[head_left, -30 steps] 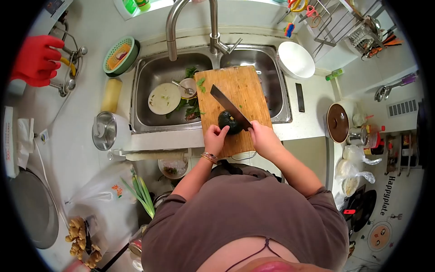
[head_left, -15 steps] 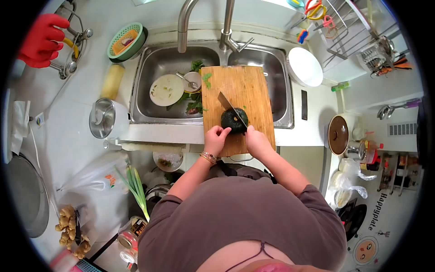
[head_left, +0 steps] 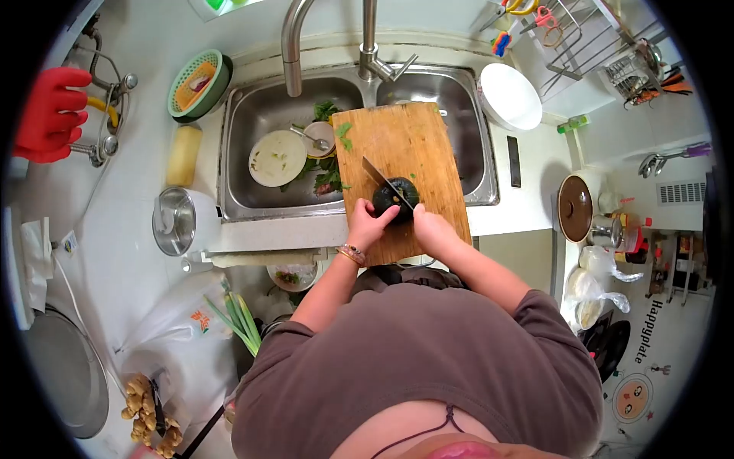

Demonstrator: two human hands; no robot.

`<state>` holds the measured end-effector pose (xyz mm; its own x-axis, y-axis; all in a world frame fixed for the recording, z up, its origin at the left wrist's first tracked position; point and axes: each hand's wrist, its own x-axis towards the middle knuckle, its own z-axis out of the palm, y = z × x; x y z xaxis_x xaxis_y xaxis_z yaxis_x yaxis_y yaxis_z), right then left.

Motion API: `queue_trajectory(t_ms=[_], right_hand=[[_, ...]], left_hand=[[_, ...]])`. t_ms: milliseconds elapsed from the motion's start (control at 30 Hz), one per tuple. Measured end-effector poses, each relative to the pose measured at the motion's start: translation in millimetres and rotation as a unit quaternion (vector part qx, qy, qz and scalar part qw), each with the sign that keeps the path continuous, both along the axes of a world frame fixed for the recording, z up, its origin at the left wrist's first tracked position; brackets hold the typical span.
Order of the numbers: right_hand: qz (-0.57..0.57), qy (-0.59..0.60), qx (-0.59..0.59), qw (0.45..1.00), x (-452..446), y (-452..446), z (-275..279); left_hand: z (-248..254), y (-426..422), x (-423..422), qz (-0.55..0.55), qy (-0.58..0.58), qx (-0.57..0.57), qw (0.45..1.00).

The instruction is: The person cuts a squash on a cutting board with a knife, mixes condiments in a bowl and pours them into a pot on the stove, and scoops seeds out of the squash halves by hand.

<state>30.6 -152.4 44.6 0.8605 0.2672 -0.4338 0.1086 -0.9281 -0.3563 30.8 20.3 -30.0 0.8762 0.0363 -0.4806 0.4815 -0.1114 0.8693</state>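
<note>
A round dark green vegetable (head_left: 388, 200) lies near the front part of a wooden cutting board (head_left: 428, 153), which rests over the sink. Across its top runs the blade of a kitchen knife (head_left: 375, 173), tip pointing to the upper left. My right hand (head_left: 433, 229) is closed around the knife's handle. Thumb and fingers of my left hand (head_left: 368, 223) press against the vegetable's lower left side. Green leaf bits (head_left: 344, 135) lie on the board's upper left.
The double sink (head_left: 237, 180) holds a white plate (head_left: 277, 159), a small bowl with a spoon, and leafy greens. The faucet (head_left: 369, 46) rises behind the board. A white bowl (head_left: 511, 97) stands right of the sink, and a green basket (head_left: 212, 90) stands left.
The knife has come from beside and above the vegetable to lie across its top. My left hand has shifted slightly up along its side, and the camera view has moved a little.
</note>
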Motion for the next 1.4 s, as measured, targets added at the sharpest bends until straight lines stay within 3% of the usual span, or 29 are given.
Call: queue_trajectory(t_ms=[300,400,433,533,667,767,867,1033,1133,1167,1267,1400], right_hand=[[-0.017,0.012,0.054,0.998,8.2,-15.9,-5.7],[-0.021,-0.016,0.078,0.997,6.0,-20.7,-10.4],[-0.024,-0.019,0.078,0.996,4.6,-20.2,-8.3],[-0.043,-0.031,0.086,0.995,-1.5,-19.8,-4.3],[-0.062,-0.056,0.103,0.991,-8.0,-27.6,8.8],[-0.062,-0.078,0.139,0.985,-12.4,-38.3,9.0],[-0.066,-0.065,0.136,0.986,-19.4,-42.0,12.1],[-0.088,-0.059,0.192,0.976,-32.8,-42.2,21.7],[-0.109,-0.056,0.213,0.969,-38.0,-43.4,31.5],[-0.118,-0.056,0.218,0.967,-40.0,-44.1,34.5],[-0.120,-0.055,0.181,0.975,-44.9,-49.3,40.5],[-0.071,-0.143,0.162,0.974,-53.2,-53.0,22.1]], left_hand=[[22.3,38.2,-21.1,0.012,0.104,-0.236,0.966],[28.5,33.2,-29.1,0.092,0.108,-0.256,0.956],[43.3,27.8,-29.5,0.097,0.111,-0.254,0.956],[15.5,13.6,-35.5,0.048,-0.055,-0.136,0.988],[21.5,25.1,-29.1,0.074,0.003,-0.166,0.983],[2.4,40.1,-25.9,0.021,-0.026,-0.137,0.990],[23.6,54.6,-9.6,-0.044,0.060,-0.172,0.982],[11.4,46.6,-0.8,-0.052,-0.040,-0.109,0.992],[10.2,29.7,-14.7,-0.115,-0.132,0.003,0.985],[11.3,22.8,-19.5,-0.119,-0.162,0.105,0.974],[7.3,10.2,-23.2,-0.129,-0.208,0.139,0.960],[6.2,11.0,-23.2,-0.121,-0.167,0.023,0.978]])
